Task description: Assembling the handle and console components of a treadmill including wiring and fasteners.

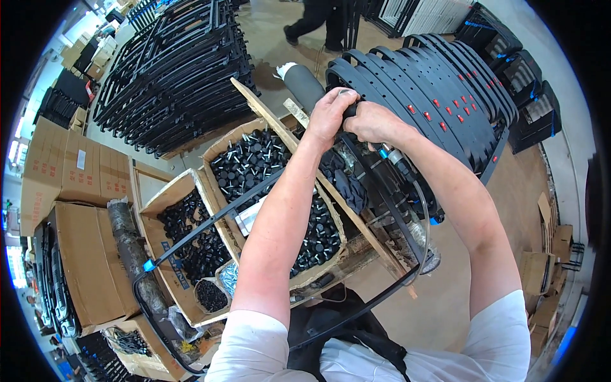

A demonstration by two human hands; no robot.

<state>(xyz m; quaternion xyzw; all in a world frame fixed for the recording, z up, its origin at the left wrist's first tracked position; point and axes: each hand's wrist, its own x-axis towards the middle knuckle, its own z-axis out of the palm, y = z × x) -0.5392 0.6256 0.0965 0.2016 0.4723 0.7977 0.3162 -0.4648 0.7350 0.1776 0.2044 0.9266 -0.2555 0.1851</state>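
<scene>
My left hand (332, 114) is closed at the near end of a dark grey padded cylinder (302, 84), whose far end shows torn white material. Right beside it, my right hand (375, 121) is closed too, its knuckles close to the left fingers. A bit of black part (349, 113) shows between the two hands; the fingers hide most of it. Just below the right hand sits an air fitting (396, 156) with a blue ring, and a thin hose (424, 210) curves down from it. A black metal bar frame (375, 301) runs beneath my forearms.
Open boxes of black-headed bolts (248, 162) and small black parts (194, 229) lie left, edged by a wooden slat (356, 219). Curved black panels (420, 89) with red pieces stand right. Black frames (181, 76) are stacked far left. Another person's legs (318, 22) are at the back.
</scene>
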